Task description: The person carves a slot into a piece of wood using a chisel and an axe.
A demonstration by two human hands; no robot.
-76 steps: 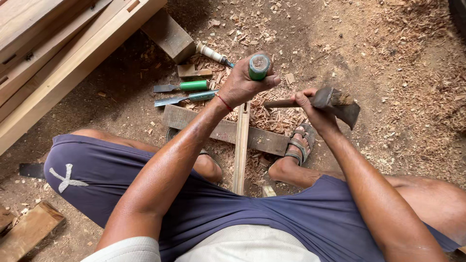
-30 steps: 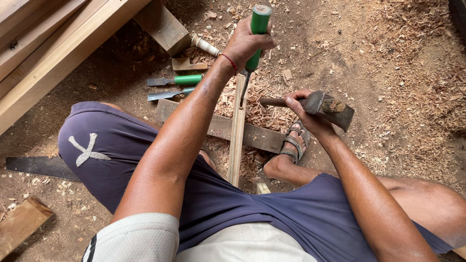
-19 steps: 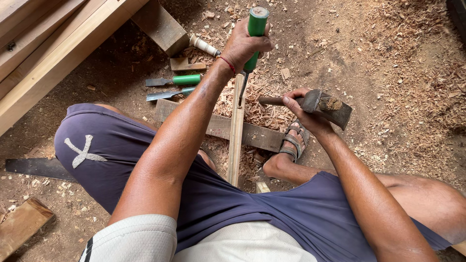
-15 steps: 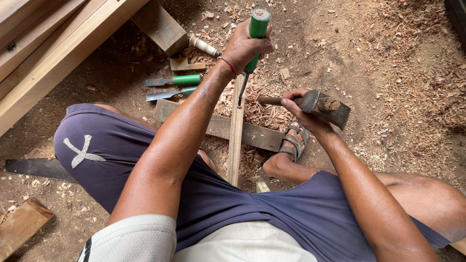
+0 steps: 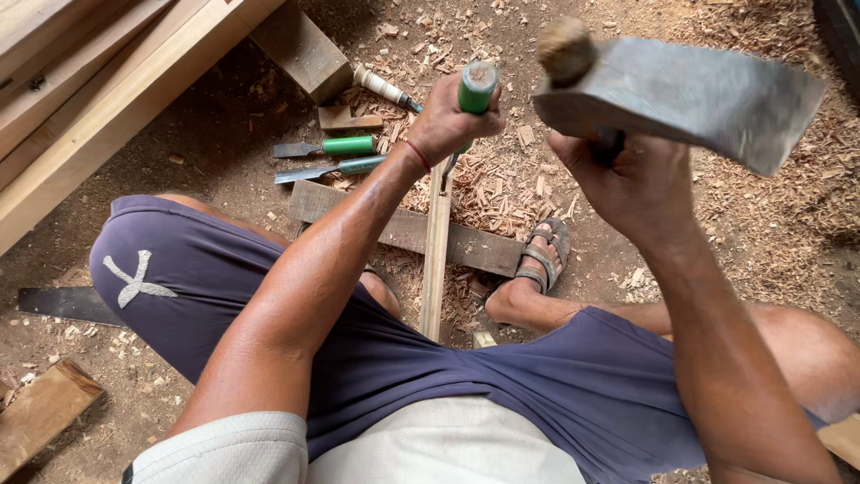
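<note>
My left hand (image 5: 445, 119) grips a green-handled chisel (image 5: 475, 90), held upright with its blade on the far end of a narrow wooden strip (image 5: 436, 251). The strip runs away from me between my knees and lies across a dark flat board (image 5: 403, 229). My right hand (image 5: 632, 179) holds a hatchet (image 5: 681, 90) by its wooden handle. It is raised high, close to the camera, with the broad metal head above and to the right of the chisel's butt.
Two spare green-handled chisels (image 5: 336, 146) and a pale-handled tool (image 5: 383, 87) lie on the dirt floor beyond the board. Long timber beams (image 5: 98, 99) run along the left. Wood chips (image 5: 511, 184) cover the ground. My sandalled foot (image 5: 543, 256) rests by the board. A wood offcut (image 5: 40, 412) sits bottom left.
My right hand has lifted the hatchet from low beside the strip up high toward the camera. The left hand keeps the chisel upright on the strip.
</note>
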